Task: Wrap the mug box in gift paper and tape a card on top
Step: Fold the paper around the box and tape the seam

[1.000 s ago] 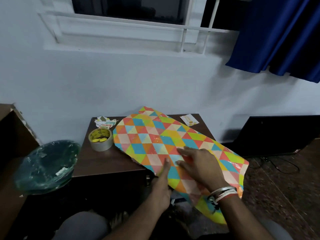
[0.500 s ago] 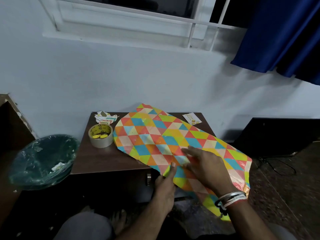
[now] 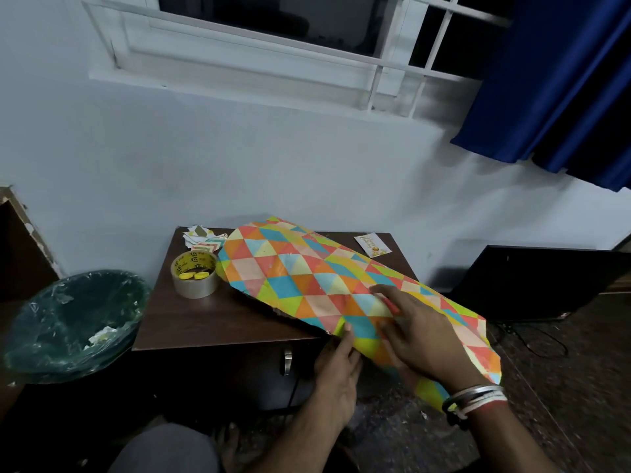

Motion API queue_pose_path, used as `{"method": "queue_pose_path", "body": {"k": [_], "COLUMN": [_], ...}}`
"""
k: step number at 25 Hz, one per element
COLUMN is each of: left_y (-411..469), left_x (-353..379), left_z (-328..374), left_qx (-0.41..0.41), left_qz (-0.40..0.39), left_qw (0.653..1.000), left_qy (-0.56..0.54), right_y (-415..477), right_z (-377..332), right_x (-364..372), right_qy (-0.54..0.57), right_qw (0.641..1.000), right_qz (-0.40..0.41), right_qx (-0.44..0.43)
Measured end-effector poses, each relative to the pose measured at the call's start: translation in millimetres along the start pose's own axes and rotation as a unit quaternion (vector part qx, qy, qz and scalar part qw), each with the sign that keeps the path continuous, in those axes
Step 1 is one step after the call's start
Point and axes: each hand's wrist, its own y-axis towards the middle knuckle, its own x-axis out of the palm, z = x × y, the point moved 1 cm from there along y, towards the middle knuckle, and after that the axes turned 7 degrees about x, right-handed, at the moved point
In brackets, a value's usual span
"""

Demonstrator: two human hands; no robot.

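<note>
Dark wood desk [image 3: 205,319] against a white wall carries the paper [image 3: 307,268], laid slantwise and overhanging its near corner. Right hand [image 3: 420,336] presses flat on the paper, fingers [image 3: 392,296] spread. Left hand [image 3: 336,367] pinches the paper's near edge, thumb on top. Tape [image 3: 194,274] sits just left of the paper, card [image 3: 372,245] beyond it.

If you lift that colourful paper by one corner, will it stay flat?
Probably not: the gift paper droops past the table edge, so it seems floppy. A thin sheet, likely very light. Its shine hints it may slide easily.
</note>
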Motion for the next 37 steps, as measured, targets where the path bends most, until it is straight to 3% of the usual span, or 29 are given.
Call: {"method": "queue_pose_path", "body": {"k": [5, 9, 13, 15, 18, 20, 21, 22, 24, 25, 26, 27, 29, 31, 33, 37], "left_y": [-17, -22, -22, -24, -22, -25, -28, -30, -34, -31, -27, -19, -6, 5, 12, 19], "left_x": [24, 39, 48, 54, 61, 61, 59, 57, 53, 49, 48, 47, 44, 42, 42, 43], "left_z": [16, 26, 34, 40, 51, 62, 68, 76, 98, 106, 115, 123, 131, 131, 131, 136], "left_qx": [0.018, 0.036, 0.066, 0.075, 0.152, 0.277, 0.347, 0.429, 0.604, 0.651, 0.658, 0.645, 0.616, 0.612, 0.629, 0.646], "left_qz": [-0.019, -0.036, -0.059, -0.08, -0.121, -0.154, -0.162, -0.15, -0.067, -0.03, -0.018, -0.028, -0.054, -0.065, -0.059, -0.059], "left_qw": [1.0, 0.999, 0.996, 0.994, 0.979, 0.93, 0.882, 0.811, 0.589, 0.484, 0.421, 0.387, 0.348, 0.334, 0.338, 0.347], "left_qy": [-0.013, 0.002, 0.005, 0.007, 0.054, 0.188, 0.276, 0.37, 0.532, 0.584, 0.624, 0.658, 0.705, 0.714, 0.697, 0.678], "right_y": [20, 37, 41, 49, 67, 80, 87, 95, 109, 114, 118, 120, 118, 107, 89, 37], "right_z": [3, -8, -16, -11, -3, 4, 8, 12, 17, 19, 21, 22, 24, 23, 26, 39], "right_x": [-41, -62, -54, -52, -67, -77, -80, -81, -81, -78, -75, -73, -69, -66, -60, -45], "right_qy": [-0.008, -0.152, -0.284, -0.279, -0.169, -0.124, -0.106, -0.086, -0.047, -0.038, -0.035, -0.04, -0.054, -0.096, -0.146, -0.097], "right_qw": [0.997, 0.97, 0.95, 0.954, 0.972, 0.969, 0.966, 0.963, 0.956, 0.952, 0.949, 0.948, 0.955, 0.963, 0.971, 0.992], "right_qz": [-0.072, -0.189, -0.134, -0.11, -0.163, -0.213, -0.237, -0.255, -0.288, -0.303, -0.313, -0.315, -0.292, -0.249, -0.178, 0.053], "right_qx": [-0.015, 0.003, -0.004, -0.008, 0.017, 0.016, 0.015, 0.014, 0.011, 0.006, -0.002, -0.006, -0.017, -0.035, -0.057, -0.062]}}
